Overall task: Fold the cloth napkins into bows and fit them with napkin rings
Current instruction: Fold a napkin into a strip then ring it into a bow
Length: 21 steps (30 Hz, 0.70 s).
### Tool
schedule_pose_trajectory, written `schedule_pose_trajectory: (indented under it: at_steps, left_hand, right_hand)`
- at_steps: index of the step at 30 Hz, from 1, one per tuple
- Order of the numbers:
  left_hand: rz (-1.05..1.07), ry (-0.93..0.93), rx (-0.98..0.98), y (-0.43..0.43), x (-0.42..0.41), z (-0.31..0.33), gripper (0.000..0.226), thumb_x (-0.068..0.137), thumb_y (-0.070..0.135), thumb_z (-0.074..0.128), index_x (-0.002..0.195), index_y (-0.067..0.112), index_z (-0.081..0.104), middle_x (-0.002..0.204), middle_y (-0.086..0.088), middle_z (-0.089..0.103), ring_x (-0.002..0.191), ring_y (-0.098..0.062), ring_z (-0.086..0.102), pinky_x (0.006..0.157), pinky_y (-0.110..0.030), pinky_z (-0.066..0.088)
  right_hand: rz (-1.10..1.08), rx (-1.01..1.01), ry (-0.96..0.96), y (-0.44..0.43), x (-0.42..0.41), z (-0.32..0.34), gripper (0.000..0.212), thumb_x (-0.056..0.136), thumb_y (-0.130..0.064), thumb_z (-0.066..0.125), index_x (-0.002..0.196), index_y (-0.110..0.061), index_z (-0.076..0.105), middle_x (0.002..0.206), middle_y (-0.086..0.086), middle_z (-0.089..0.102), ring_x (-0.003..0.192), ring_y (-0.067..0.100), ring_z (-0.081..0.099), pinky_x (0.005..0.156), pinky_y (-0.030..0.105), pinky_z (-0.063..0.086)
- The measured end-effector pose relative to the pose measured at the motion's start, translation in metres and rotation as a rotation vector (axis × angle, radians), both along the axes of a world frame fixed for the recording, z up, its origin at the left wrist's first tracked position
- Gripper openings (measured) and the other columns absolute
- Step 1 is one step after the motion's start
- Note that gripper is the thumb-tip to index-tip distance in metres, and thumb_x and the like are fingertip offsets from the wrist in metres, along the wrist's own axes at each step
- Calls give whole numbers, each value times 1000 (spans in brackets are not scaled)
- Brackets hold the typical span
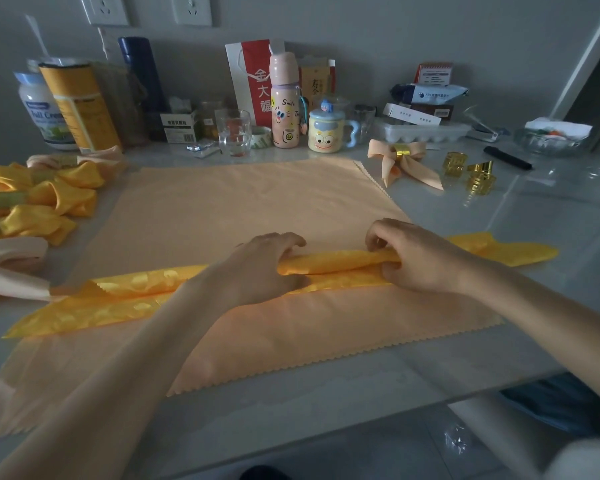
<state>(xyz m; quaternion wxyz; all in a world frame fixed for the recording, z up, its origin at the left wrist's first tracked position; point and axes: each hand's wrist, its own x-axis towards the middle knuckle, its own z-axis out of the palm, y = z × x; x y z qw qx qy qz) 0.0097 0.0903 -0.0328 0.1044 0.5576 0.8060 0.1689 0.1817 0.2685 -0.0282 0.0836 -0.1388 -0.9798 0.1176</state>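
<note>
A shiny yellow napkin [125, 292], folded into a long narrow strip, lies across a flat peach cloth [243, 202] on the table. My left hand [264, 265] grips the strip near its middle, fingers curled over the folded edge. Just to the right, my right hand [413, 254] pinches the same fold, thumb under and fingers on top. A finished peach bow [400, 162] with a gold ring sits at the back right. Loose gold napkin rings [468, 171] lie beside it. Finished yellow bows [45, 202] are piled at the left.
Along the wall stand tins [80, 105], a glass [234, 133], a pink bottle [284, 102], a yellow mug [326, 129], an egg box [426, 131] and a glass dish [551, 140]. A black pen [506, 157] lies at the right. The table's front edge [361, 414] runs below the cloth.
</note>
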Motion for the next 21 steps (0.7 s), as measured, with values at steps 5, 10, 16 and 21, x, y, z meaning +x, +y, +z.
schedule_pose_trajectory:
  at_steps: [5,10,16,21]
  left_hand:
    - [-58,91,53,3,8,-1,45,84,35,63,127,25,53,122,3,56,112,-17,52,97,-35,41]
    - [-63,175,91,4,23,-3,54,87,24,56,139,29,40,138,7,48,124,-16,46,97,-29,37]
    - [-99,333,85,5,42,-7,56,89,9,43,142,24,32,134,1,48,122,-20,46,99,-34,38]
    - [-106,501,92,7,46,-14,55,87,5,40,139,22,34,128,1,51,115,-21,50,92,-35,43]
  right_hand:
    - [65,55,77,-8,-5,-4,23,83,-7,59,103,-19,56,100,-12,53,97,10,53,79,18,40]
    - [73,196,144,-15,-2,-11,19,82,-3,54,100,-9,56,105,5,63,96,24,60,78,38,49]
    - [243,516,138,-17,1,-18,38,63,13,70,93,-5,53,89,16,67,71,33,67,55,38,56]
    - [241,442,-16,-28,1,-2,29,64,4,60,79,-17,45,72,-2,50,63,20,48,61,28,38]
